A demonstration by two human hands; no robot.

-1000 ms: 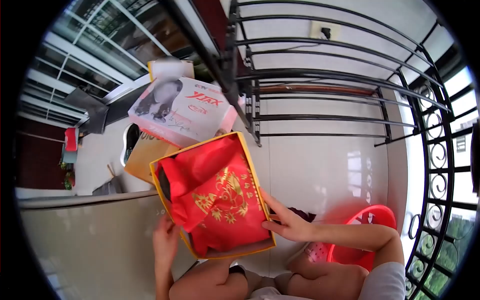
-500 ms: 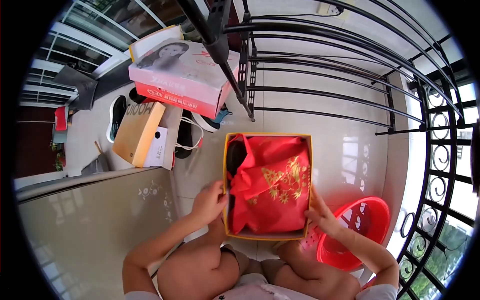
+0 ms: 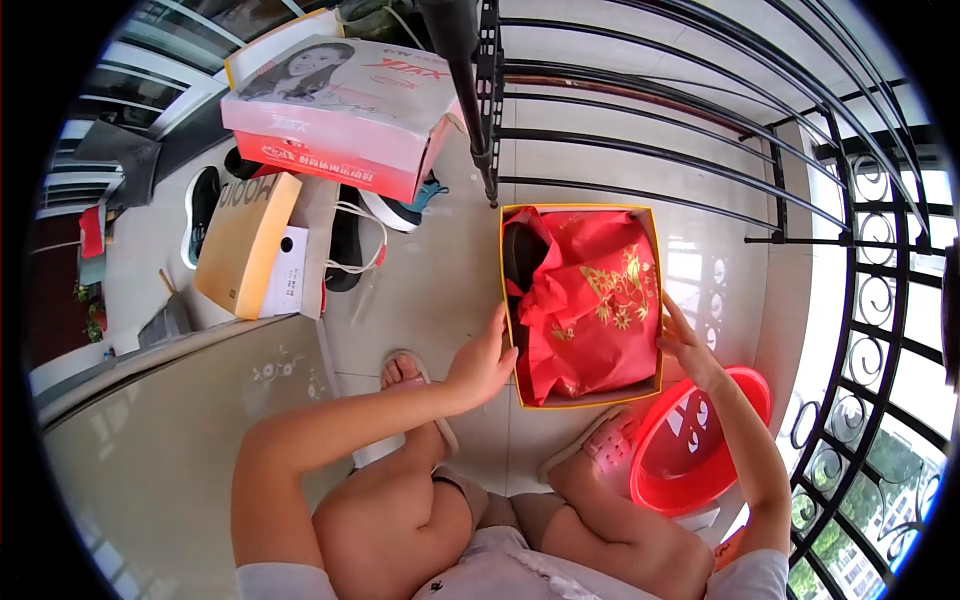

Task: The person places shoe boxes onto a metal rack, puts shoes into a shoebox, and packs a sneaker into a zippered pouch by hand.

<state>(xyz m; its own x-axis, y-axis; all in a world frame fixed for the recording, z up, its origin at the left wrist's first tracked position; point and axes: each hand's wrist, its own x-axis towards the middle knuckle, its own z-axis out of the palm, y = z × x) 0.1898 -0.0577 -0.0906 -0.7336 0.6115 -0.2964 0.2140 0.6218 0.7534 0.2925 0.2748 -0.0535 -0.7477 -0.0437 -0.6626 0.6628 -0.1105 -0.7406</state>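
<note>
The person's left hand [image 3: 484,370] and right hand [image 3: 690,345] grip an open, yellow-edged rectangular box [image 3: 590,399] by its opposite sides, out in front of the knees; from here I can't tell whether it touches the pale tiled floor [image 3: 435,295]; crumpled red fabric with gold print [image 3: 590,310] fills most of it, beside a dark, rounded object [image 3: 522,252]; a round red plastic basin [image 3: 665,490] stands near the right forearm.

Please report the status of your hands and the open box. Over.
Left hand and right hand against opposite sides of open box. Red wrapping inside. Possible obstacle: red basin near right forearm.
</note>
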